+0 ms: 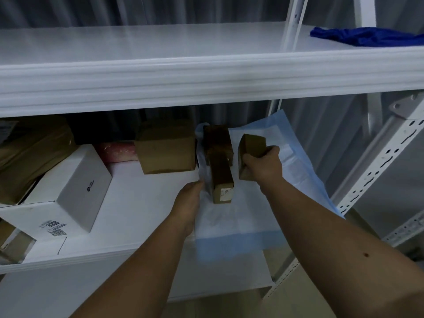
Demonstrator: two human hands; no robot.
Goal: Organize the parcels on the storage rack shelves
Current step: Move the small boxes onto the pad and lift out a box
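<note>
Small brown box (252, 154) is gripped by right hand (263, 165) over blue-edged sheet (236, 226) on middle shelf (142, 203). Left hand (189, 199) is pressed to sheet beside long brown box (220, 171); finger closure can't be told. Risk: sheet gets dragged, long box toppled.

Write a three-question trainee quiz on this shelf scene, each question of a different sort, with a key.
1. True or false: the right hand grips a small brown cardboard box.
2. Which item lies on the upper shelf? A) a blue cloth B) a white box C) a pink parcel
3. Fill in: the long narrow brown box rests on a white-and-____ sheet.

Key: 1 true. 2 A. 3 blue. The left hand touches the sheet's left edge beside the long box; whether its grip is closed cannot be told.
</note>
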